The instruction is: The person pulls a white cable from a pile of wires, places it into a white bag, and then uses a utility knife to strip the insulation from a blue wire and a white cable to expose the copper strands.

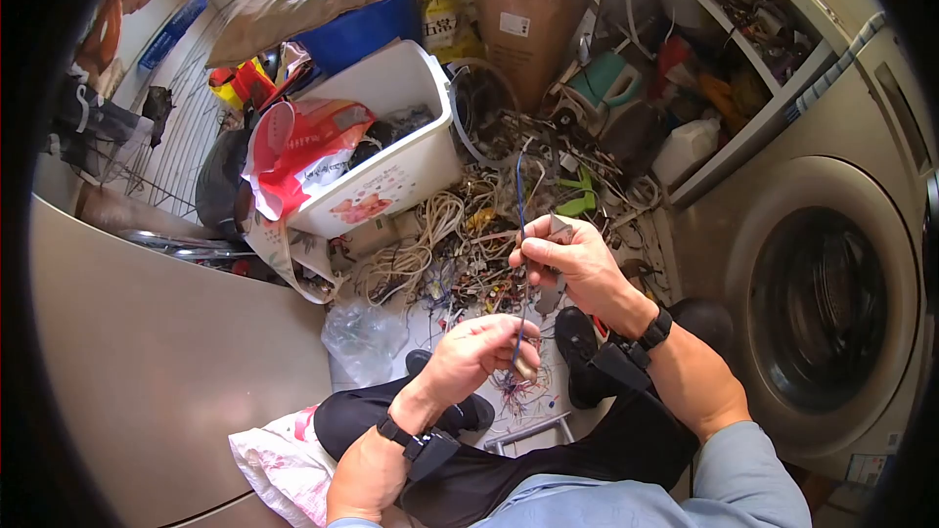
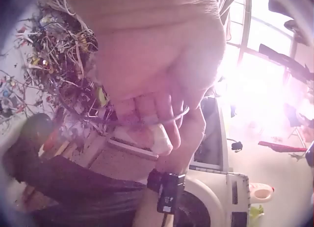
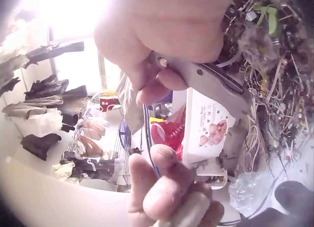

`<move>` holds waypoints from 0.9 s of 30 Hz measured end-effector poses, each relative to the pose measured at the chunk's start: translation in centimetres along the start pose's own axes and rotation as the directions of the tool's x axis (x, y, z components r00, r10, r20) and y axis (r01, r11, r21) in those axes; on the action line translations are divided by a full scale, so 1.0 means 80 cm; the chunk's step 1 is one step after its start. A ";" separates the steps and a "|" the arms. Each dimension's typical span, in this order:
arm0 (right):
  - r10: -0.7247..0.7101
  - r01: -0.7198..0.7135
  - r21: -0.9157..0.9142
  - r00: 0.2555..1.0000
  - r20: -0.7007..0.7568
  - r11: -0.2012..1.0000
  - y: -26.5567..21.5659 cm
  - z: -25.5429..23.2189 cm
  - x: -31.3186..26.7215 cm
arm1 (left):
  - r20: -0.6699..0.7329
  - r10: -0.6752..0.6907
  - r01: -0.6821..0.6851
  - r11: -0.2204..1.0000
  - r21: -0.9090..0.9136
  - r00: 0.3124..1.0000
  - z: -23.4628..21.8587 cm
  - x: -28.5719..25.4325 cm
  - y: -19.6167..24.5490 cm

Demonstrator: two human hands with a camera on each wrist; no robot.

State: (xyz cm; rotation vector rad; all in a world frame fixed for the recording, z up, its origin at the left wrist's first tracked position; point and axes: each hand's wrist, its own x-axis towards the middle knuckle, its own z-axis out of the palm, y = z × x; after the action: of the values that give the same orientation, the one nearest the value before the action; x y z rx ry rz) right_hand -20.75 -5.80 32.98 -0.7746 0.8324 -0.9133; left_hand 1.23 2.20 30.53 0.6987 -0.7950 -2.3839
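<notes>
A thin blue wire [image 1: 520, 186] runs upright between the two hands in the head view. My left hand [image 1: 479, 352] pinches its lower part; a whitish wrap [image 2: 161, 141] covers one fingertip. Higher up, my right hand [image 1: 587, 259] grips a grey metal folding knife [image 3: 208, 84], its handle lying along the palm. The wire passes at the right thumb and the knife's upper end, and its free end sticks up above that hand. The right fingers hide where knife and wire meet.
Below the hands lies a heap of tangled cables [image 1: 421, 244] and wire scraps [image 1: 514, 391] on the floor. A white bin [image 1: 391, 181] stands behind, with a clear plastic bag [image 1: 362, 337] in front. At the right is a washing machine [image 1: 880, 225]; the person's shoes [image 1: 577, 352] flank the scraps.
</notes>
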 end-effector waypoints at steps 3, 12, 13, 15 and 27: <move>-0.004 0.004 -0.019 1.000 0.003 1.000 0.003 0.007 0.002 | -0.090 0.054 -0.065 0.990 -0.122 0.994 0.004 0.000 0.003; 0.003 -0.033 -0.222 0.991 -0.132 0.975 0.012 0.019 0.005 | -0.517 0.288 -0.220 0.957 0.190 0.806 0.013 0.002 -0.004; 0.007 -0.037 -0.222 0.991 -0.131 0.974 0.015 0.020 0.005 | -0.557 0.365 -0.225 0.925 0.304 0.746 0.016 0.002 -0.005; -0.036 -0.005 -0.266 0.988 -0.148 0.964 0.020 0.021 0.006 | -0.592 0.396 -0.223 0.912 0.346 0.702 0.021 0.003 -0.008; -0.129 0.116 -0.127 0.987 -0.099 0.985 0.031 0.026 0.003 | -0.584 0.571 -0.328 0.817 0.475 0.577 0.008 0.010 -0.009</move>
State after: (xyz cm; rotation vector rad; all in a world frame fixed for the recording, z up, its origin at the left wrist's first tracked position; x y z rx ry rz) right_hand -17.95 -4.59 31.74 -0.8959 0.9481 -1.0282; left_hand 0.02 2.45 30.28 1.2618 -0.8679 -1.3306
